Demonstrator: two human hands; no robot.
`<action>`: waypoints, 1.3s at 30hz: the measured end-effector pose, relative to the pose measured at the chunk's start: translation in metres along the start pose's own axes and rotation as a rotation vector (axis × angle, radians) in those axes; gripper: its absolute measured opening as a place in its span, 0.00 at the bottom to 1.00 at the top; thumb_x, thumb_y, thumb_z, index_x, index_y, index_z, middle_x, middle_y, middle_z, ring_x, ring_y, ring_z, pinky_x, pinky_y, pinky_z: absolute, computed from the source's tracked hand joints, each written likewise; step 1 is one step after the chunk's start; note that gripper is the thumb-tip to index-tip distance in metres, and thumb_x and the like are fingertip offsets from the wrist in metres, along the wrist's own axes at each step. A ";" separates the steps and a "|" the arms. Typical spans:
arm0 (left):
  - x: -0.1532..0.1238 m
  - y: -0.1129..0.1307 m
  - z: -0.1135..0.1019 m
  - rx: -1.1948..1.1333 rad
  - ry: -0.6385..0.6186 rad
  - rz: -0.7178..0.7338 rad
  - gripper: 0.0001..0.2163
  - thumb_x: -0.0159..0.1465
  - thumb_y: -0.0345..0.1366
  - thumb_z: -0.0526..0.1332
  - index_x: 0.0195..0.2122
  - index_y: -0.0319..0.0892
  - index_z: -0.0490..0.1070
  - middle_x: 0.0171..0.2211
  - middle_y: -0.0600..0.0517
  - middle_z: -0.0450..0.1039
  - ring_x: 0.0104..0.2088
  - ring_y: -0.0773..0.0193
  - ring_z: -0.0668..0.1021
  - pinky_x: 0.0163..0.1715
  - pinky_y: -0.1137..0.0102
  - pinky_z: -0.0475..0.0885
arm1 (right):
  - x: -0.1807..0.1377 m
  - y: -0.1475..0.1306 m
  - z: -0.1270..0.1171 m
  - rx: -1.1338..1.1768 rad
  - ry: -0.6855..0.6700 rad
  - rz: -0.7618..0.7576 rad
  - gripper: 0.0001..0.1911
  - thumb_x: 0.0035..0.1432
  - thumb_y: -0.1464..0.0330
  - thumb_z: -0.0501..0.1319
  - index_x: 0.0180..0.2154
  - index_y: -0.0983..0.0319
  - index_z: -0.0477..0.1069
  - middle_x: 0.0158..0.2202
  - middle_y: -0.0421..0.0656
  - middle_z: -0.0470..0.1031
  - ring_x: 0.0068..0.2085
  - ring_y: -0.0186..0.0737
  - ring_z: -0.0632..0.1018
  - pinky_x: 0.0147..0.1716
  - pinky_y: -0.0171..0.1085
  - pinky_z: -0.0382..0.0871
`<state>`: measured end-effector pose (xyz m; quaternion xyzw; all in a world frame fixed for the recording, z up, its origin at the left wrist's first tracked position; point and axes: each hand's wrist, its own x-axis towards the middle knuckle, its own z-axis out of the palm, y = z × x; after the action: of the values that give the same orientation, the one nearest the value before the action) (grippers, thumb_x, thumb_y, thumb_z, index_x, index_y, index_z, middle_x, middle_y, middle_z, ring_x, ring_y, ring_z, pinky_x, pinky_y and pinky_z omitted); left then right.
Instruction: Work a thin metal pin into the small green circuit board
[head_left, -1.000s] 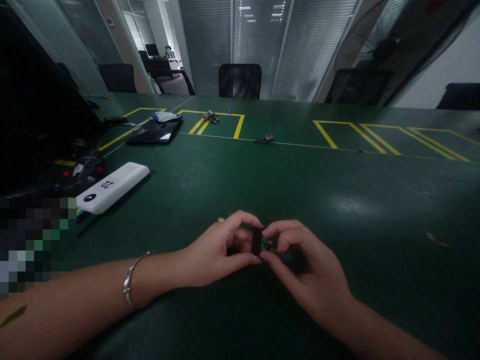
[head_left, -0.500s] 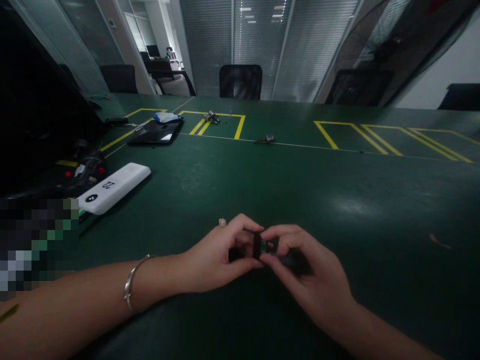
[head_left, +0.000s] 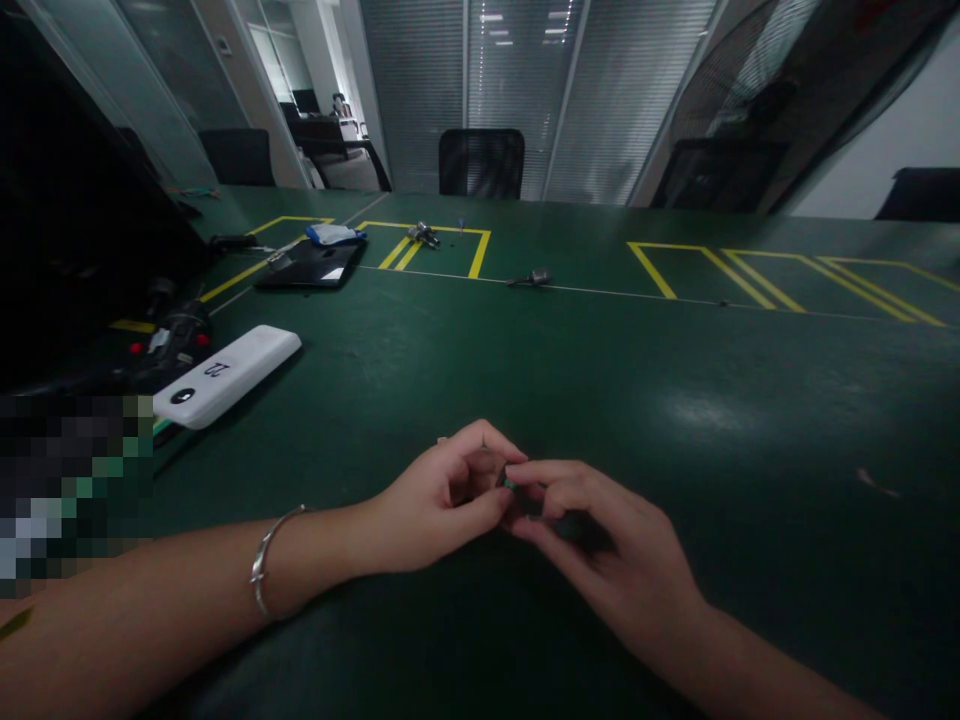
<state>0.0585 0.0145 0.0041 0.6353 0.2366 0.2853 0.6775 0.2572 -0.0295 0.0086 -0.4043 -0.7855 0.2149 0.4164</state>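
Between my fingertips is a small dark part with a green circuit board, mostly covered by the fingers. My left hand pinches it from the left with thumb and forefinger, and a bracelet circles that wrist. From the right, the forefinger of my right hand presses on the top of the part while the thumb grips lower down. Both hands hover just over the dark green table, their fingertips meeting. Whether the part is one piece or two cannot be made out.
To the left lies a white power bank marked 22, beside a black device with red knobs. Farther back are a black tablet, a blue-and-white packet, metal pieces and a small tool. Chairs line the far edge.
The part has turned and sunk deeper between my fingers, so less of its green board shows. My left thumb has shifted up and left, and my right fingertips have moved slightly left.
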 end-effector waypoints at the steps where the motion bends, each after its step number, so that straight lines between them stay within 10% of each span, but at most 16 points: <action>1: 0.000 0.001 0.000 0.018 0.002 0.008 0.10 0.68 0.33 0.57 0.49 0.39 0.62 0.41 0.45 0.73 0.40 0.61 0.77 0.37 0.66 0.71 | 0.000 0.000 0.000 0.003 -0.003 0.000 0.09 0.58 0.72 0.65 0.31 0.56 0.66 0.43 0.41 0.81 0.42 0.40 0.82 0.38 0.36 0.77; 39: 0.002 0.006 -0.003 0.241 0.138 0.057 0.14 0.70 0.28 0.51 0.55 0.39 0.67 0.44 0.47 0.73 0.41 0.65 0.76 0.46 0.67 0.72 | -0.003 0.001 -0.002 0.074 0.011 0.120 0.06 0.63 0.75 0.59 0.40 0.58 0.70 0.41 0.41 0.72 0.43 0.37 0.75 0.41 0.35 0.70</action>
<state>0.0578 0.0182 0.0100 0.6974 0.2971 0.3169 0.5701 0.2602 -0.0312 0.0075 -0.4363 -0.7489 0.2661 0.4219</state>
